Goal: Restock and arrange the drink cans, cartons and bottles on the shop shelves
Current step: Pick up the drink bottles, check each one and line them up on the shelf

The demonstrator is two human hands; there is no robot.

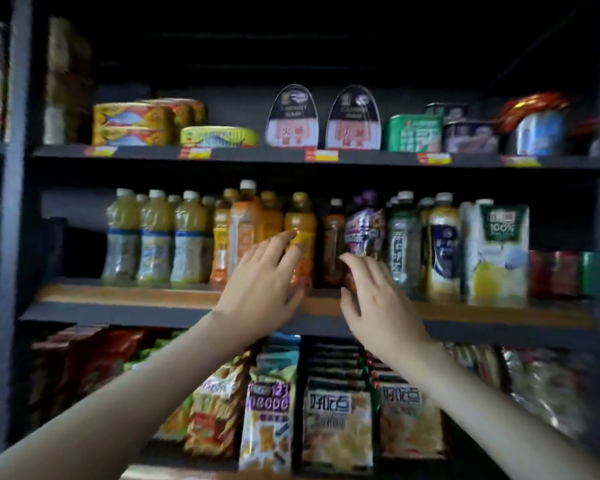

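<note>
Middle shelf (118,293), wood-topped, dim dark racking: three pale juice bottles (156,237) left, one juice carton (496,251) right. Left hand (260,289), fingers spread, touched one orange bottle (300,216); right hand (378,299) met one brown bottle (333,237), grip unclear.

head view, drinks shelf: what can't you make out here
- brown bottle: head view, lower label covered by the right hand; grip unclear.
- orange bottle: head view, lower half behind the left hand.
- price tags: head view, blurred, unreadable.
- red cans: head view, dim, brand illegible.
</note>
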